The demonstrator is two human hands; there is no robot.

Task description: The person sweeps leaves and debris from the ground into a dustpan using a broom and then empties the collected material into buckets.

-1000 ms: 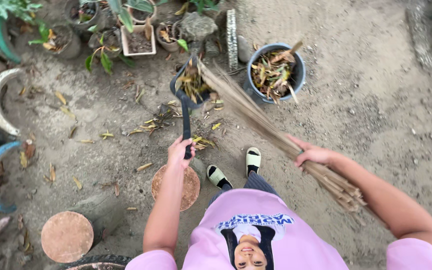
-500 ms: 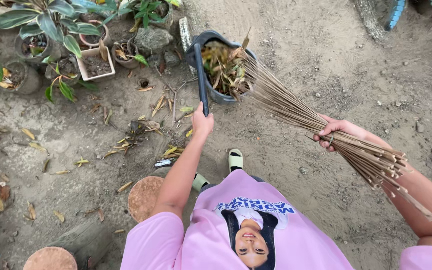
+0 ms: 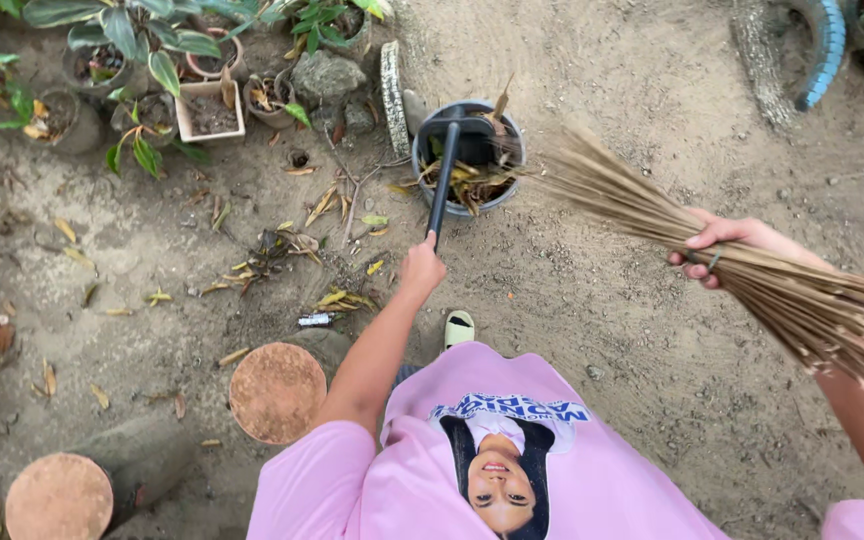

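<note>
My left hand (image 3: 420, 268) grips the black handle of a dark dustpan (image 3: 457, 138), whose pan is tipped over a round grey bucket (image 3: 469, 203) half full of dry leaves. My right hand (image 3: 722, 250) is closed around the bundle of a stick broom (image 3: 752, 265); its bristle tips reach the bucket's right rim and its thick end runs off to the lower right. A small heap of dry leaves (image 3: 282, 250) lies on the bare dirt left of my left arm. I wear a pink printed shirt (image 3: 472, 470), and one pale sandal (image 3: 459, 326) shows below my arm.
Potted plants (image 3: 152, 70) and stones (image 3: 327, 75) line the top left. Two round reddish-topped stumps (image 3: 277, 392), (image 3: 59, 497) stand at lower left. A painted tyre edge (image 3: 822, 50) sits top right. Sandy ground (image 3: 632, 340) spreads to the right.
The dustpan has swung over the bucket and tipped into it. My right hand has carried the broom to the right, its tips now at the bucket's rim. The view has shifted left.
</note>
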